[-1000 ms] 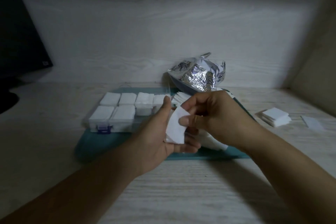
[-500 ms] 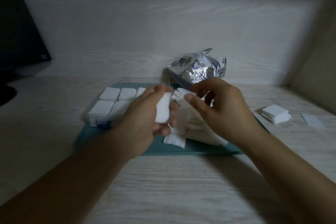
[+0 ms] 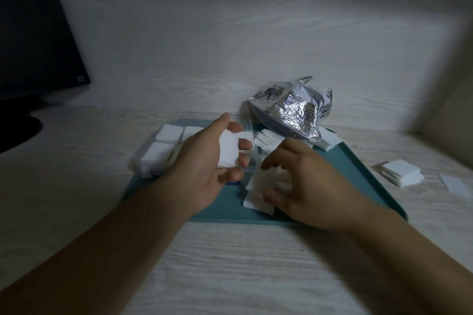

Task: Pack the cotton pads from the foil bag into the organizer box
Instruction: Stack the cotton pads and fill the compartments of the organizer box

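- The left hand (image 3: 204, 161) is raised above the teal tray (image 3: 358, 161); its thumb and fingers are curled round a small stack of white cotton pads (image 3: 227, 152), gripping it over the right part of the organizer box (image 3: 153, 161)
- The right hand (image 3: 297, 184) is lowered, palm down, onto a loose pile of pads (image 3: 258, 186) lying on the tray just to the right of the box; its fingers are bent over the pile and touch it, but blur hides whether they pinch any pad, so I cannot tell if this hand grips anything
- The organizer box is clear plastic and sits on the left half of the tray; the compartments that show on its left side are filled with white pads; its right side is hidden behind the left hand
- The foil bag (image 3: 294, 112) is crumpled and silver, and rests at the far edge of the tray, beyond both hands; more pads (image 3: 330, 139) spill out beside and under it
- Off the tray, on the pale wood-grain table (image 3: 256, 263) to the right, lies a short stack of pads (image 3: 404, 172); just past it lies a single flat white sheet (image 3: 455, 184)
- A dark monitor (image 3: 38, 46) stands at the far left of the table, well apart from the tray
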